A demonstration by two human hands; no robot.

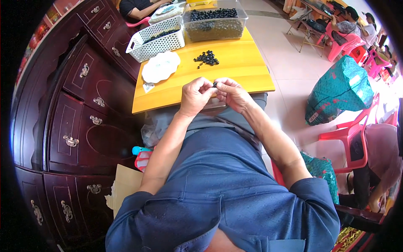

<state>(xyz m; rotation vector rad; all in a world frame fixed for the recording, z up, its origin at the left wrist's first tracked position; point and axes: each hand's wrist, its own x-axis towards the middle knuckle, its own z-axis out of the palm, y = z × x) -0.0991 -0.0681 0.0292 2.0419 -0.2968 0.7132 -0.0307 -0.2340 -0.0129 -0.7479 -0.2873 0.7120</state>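
Over the near edge of the yellow table (247, 63), my two hands meet fingertip to fingertip. A small round black piece (215, 84), ring-like in look, sits between them. My right hand (233, 95) pinches it between thumb and forefinger. My left hand (194, 97) is closed, its fingertips against the same piece from the other side. Just beyond lies a loose pile of small black pieces (207, 58). A white scalloped plate (160, 67) rests to the left of the pile.
Behind the pile stand a clear plastic bin (215, 30) full of black pieces and a white perforated basket (156, 45). Dark wooden drawers (94, 84) flank the left. On the right are a large teal bag (338, 90), pink chairs (350, 136) and several seated people.
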